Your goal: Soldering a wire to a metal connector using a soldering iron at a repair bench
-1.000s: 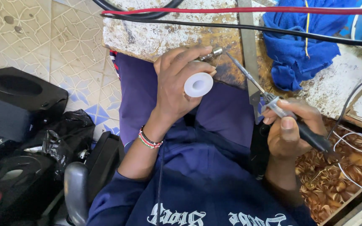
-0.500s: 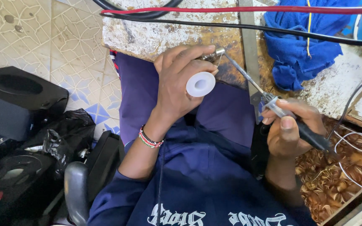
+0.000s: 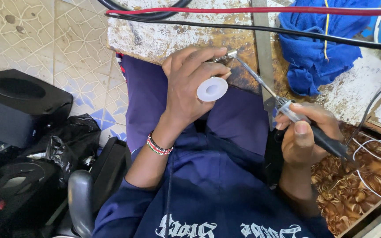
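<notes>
1. The left hand is curled shut around a small white spool, which sits between thumb and forefinger with its flat face turned up toward the camera. The same hand's fingertips pinch a small metal connector just above the spool.
2. The right hand is clamped on the dark handle of a soldering iron, held like a pen.
3. The iron's long axis runs from lower right to upper left; its thin metal shaft ends at the connector, tip touching or just beside it.
4. So the connector lies up and to the left of the right hand, and the left hand is much the nearer to it.
5. Both hands work over the person's lap, at the edge of the worn counter, where a blue cloth lies beneath a red cable and a black cable.
</notes>
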